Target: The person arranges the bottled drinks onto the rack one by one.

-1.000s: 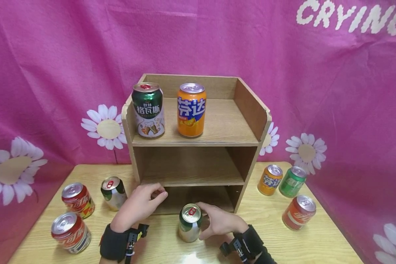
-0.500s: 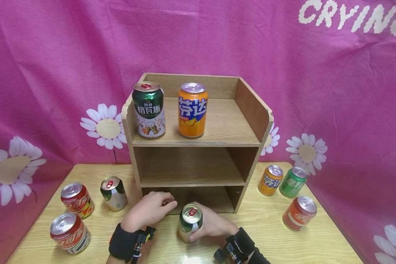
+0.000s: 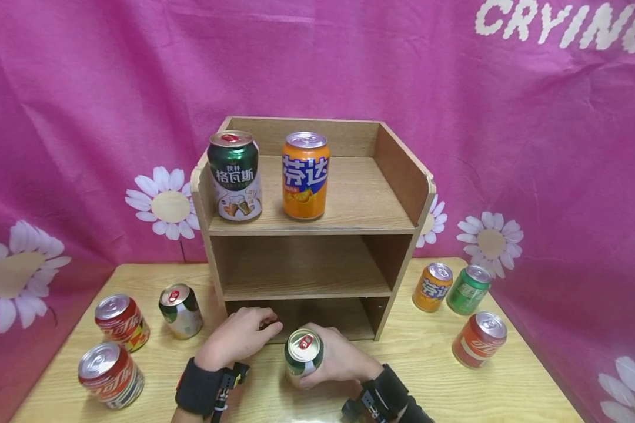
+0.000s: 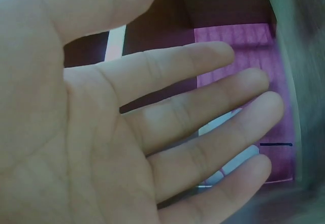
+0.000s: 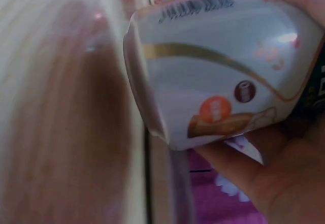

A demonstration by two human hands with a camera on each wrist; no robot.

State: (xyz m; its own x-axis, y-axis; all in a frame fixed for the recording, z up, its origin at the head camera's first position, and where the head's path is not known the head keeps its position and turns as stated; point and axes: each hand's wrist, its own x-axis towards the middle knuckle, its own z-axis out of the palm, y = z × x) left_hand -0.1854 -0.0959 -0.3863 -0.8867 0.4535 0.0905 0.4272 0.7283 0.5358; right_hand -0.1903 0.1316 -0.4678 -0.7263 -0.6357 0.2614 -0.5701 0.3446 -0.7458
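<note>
My right hand (image 3: 344,355) grips a green-and-white drink can (image 3: 303,346) with a gold lid and red tab, just in front of the wooden shelf (image 3: 317,231). In the right wrist view the can's white side (image 5: 203,76) shows a barcode, and its base looks slightly off the tabletop. My left hand (image 3: 240,336) is at the lower left of the shelf, near the bottom compartment, holding nothing. Its fingers (image 4: 188,112) are spread and nearly straight in the left wrist view. On the top shelf stand a green-and-white can (image 3: 235,176) and an orange Fanta can (image 3: 305,176).
Left on the table (image 3: 159,376) stand two red cola cans (image 3: 122,322) and another green-and-white can (image 3: 181,311). At the right are an orange can (image 3: 432,288), a green can (image 3: 468,291) and a red can (image 3: 479,341). A pink curtain (image 3: 317,59) hangs behind.
My right hand has closed around the can and raised it slightly. My left hand has shifted right, toward the front of the bottom compartment.
</note>
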